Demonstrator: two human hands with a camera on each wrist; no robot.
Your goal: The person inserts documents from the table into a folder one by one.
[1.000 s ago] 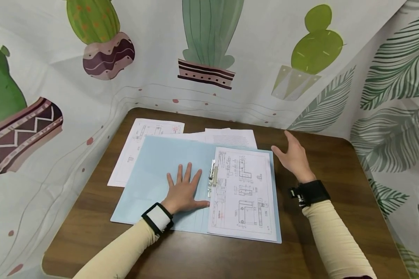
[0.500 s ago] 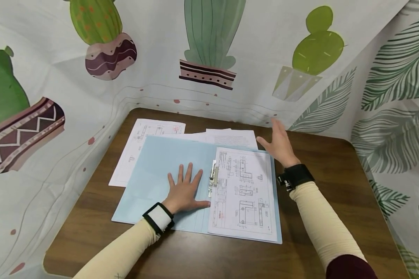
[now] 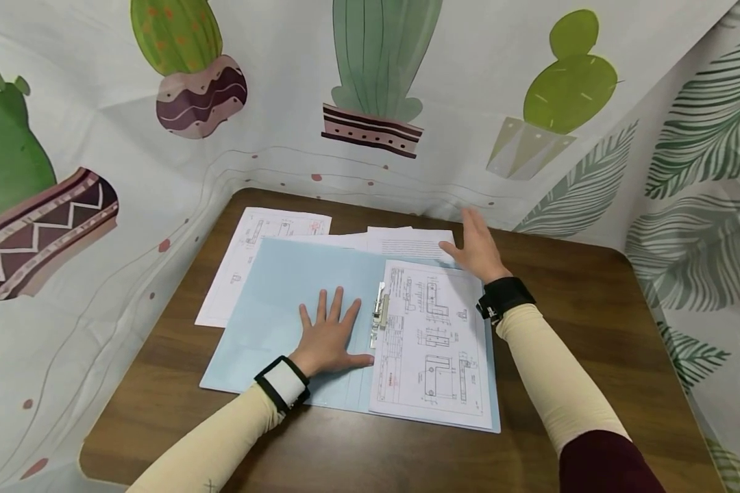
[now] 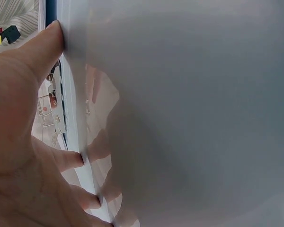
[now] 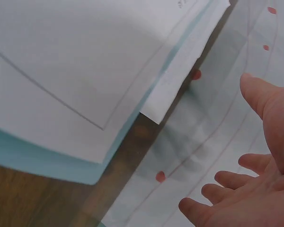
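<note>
A light-blue folder [image 3: 265, 294] lies spread on the table, with a metal clip [image 3: 379, 311] along its spine. On its right side is a sheet with technical drawings [image 3: 438, 342]. My left hand [image 3: 328, 342] rests on the left cover, fingers spread and thumb pointing at the clip; in the left wrist view its fingertips [image 4: 75, 160] touch the glossy cover. Over the folder's far right corner, my right hand [image 3: 479, 252] is held with fingers straight and thumb apart, holding nothing. The right wrist view has this hand [image 5: 255, 189] beside the folder's corner [image 5: 92, 175].
Another drawing sheet [image 3: 222, 294] sticks out from under the folder's left side. Printed text pages [image 3: 407, 239] show beyond its far edge. The brown wooden table [image 3: 567, 329] ends at a hanging cloth [image 3: 271, 89] printed with cacti and leaves.
My right hand has moved left and slightly away from me, from beside the folder to over its far right corner. The left hand stays on the cover.
</note>
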